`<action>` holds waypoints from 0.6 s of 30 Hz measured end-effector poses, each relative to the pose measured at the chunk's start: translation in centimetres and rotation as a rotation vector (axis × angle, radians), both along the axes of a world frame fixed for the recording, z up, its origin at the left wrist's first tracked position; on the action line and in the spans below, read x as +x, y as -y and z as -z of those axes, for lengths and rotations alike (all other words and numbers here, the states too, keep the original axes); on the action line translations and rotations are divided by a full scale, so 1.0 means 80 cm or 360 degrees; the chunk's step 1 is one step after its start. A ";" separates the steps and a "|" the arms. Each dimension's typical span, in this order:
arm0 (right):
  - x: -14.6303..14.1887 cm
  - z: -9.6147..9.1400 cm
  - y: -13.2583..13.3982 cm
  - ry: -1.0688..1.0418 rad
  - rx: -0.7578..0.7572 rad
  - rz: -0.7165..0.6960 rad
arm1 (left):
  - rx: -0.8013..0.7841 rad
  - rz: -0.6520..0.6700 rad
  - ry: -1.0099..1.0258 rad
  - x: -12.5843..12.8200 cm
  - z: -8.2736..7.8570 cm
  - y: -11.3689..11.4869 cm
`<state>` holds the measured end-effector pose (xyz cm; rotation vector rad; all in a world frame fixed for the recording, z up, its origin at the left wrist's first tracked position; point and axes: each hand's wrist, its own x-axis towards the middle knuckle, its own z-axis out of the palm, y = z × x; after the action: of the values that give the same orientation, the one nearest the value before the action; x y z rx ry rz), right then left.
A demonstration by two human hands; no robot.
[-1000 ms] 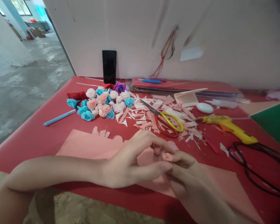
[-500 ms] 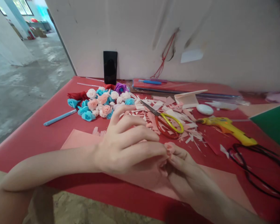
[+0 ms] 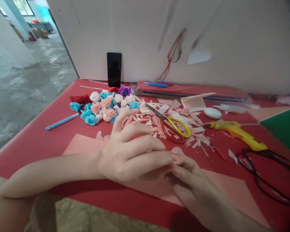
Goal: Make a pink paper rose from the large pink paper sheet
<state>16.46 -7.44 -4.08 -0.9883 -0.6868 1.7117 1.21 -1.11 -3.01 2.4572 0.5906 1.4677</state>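
Step in hand looks like shaping the small pink paper piece [image 3: 176, 159], between both hands above a pink sheet [image 3: 228, 184]. Right hand [image 3: 193, 177] pinches it; left hand [image 3: 132, 154] meets it, fingers loosely fanned, thumb hidden, grip can't be told. Next move probably calls for light pressure. Clear sleeve [image 3: 254, 105] behind holds dark rods [image 3: 222, 97].

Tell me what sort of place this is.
Probably a craft workspace: handmade-looking flowers, scissors lying among paper scraps, and a yellow glue gun are spread over a red table.
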 end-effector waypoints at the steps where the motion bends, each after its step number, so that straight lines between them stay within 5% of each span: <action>1: 0.000 0.000 0.000 -0.0002 0.0005 -0.0002 | 0.0283 -0.0048 0.0018 -0.001 0.001 0.000; 3: 0.000 -0.001 0.001 -0.0006 0.0022 -0.0011 | 0.0627 -0.0150 0.0001 -0.001 -0.001 0.000; 5: 0.000 -0.002 0.002 0.0005 0.0036 -0.0020 | 0.0699 -0.0206 -0.0041 -0.001 -0.003 0.000; 16: -0.001 -0.003 0.002 0.0081 -0.0031 -0.0007 | 0.0688 -0.0162 -0.0091 -0.001 -0.015 0.001; 18: -0.001 -0.001 0.003 0.0076 -0.0061 -0.0009 | 0.0399 -0.0021 -0.0076 -0.003 -0.017 0.001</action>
<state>16.38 -7.67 -4.00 -1.0575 -0.6905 1.7165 1.00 -1.21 -1.66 2.6872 0.4568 1.5787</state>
